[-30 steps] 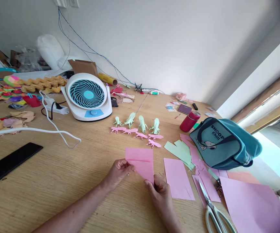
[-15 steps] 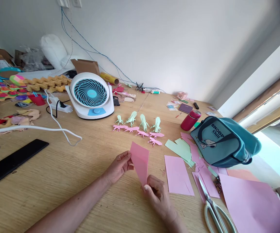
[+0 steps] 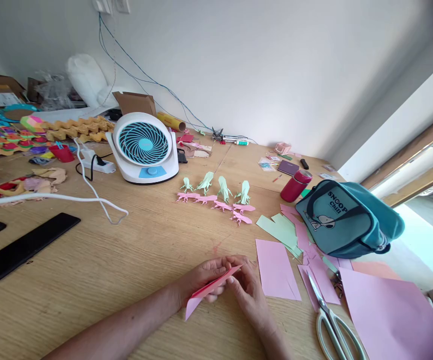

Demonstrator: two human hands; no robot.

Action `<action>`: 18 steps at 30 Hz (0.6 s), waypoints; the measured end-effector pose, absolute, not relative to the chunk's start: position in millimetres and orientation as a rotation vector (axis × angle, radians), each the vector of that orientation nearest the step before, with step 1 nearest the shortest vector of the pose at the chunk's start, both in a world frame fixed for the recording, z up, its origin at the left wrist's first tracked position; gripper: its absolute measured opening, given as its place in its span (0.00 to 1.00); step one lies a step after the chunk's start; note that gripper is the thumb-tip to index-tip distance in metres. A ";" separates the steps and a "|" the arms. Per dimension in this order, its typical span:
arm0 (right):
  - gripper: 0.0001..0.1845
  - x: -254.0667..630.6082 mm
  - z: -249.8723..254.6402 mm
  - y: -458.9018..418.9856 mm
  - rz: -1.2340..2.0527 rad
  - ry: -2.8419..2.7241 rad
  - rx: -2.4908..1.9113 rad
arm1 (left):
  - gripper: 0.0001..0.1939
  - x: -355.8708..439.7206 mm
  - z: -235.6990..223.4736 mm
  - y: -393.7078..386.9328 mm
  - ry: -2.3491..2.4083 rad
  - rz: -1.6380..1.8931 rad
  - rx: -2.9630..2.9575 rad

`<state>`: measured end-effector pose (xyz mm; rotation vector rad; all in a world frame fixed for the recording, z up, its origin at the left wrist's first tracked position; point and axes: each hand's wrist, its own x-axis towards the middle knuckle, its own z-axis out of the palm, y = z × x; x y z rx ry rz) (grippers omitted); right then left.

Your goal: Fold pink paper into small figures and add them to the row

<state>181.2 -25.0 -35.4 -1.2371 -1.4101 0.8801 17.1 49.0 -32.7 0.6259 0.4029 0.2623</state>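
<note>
A folded sheet of pink paper (image 3: 209, 289) is held between both hands just above the table, its long edge slanting up to the right. My left hand (image 3: 203, 279) is closed on it from behind and below, some fingers hidden. At the paper's upper right end, my right hand (image 3: 247, 290) pinches it, thumb in front. Beyond the hands stand several green folded-paper insects (image 3: 224, 189), with several pink folded-paper insects (image 3: 222, 205) in front of them. To the right lies a flat pink sheet (image 3: 277, 270).
White-handled scissors (image 3: 331, 317) lie on paper offcuts at right, beside a large pink sheet (image 3: 392, 310). A teal bag (image 3: 344, 217) and red flask (image 3: 296, 185) stand behind. At left are a white fan (image 3: 144, 147), a black phone-like slab (image 3: 28, 245) and a white cable (image 3: 99, 200).
The pink paper has turned from upright to a low slant, its narrow edge now facing me. My left hand has moved right and down, close to my right hand.
</note>
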 end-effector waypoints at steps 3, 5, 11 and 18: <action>0.13 180.5 -32.6 -24.7 0.927 -1.369 -1.164 | 0.18 17.3 -35.3 48.2 0.410 0.255 0.637; 0.11 178.8 -32.1 -24.2 0.926 -1.324 -1.109 | 0.16 17.7 -35.5 48.0 0.429 0.288 0.637; 0.13 179.4 -31.8 -23.0 0.957 -1.132 -1.149 | 0.15 21.2 -30.6 43.4 0.434 0.406 0.706; 0.17 186.4 -40.8 -20.0 0.877 -0.927 -1.264 | 0.27 16.0 -22.3 52.2 0.509 0.607 0.878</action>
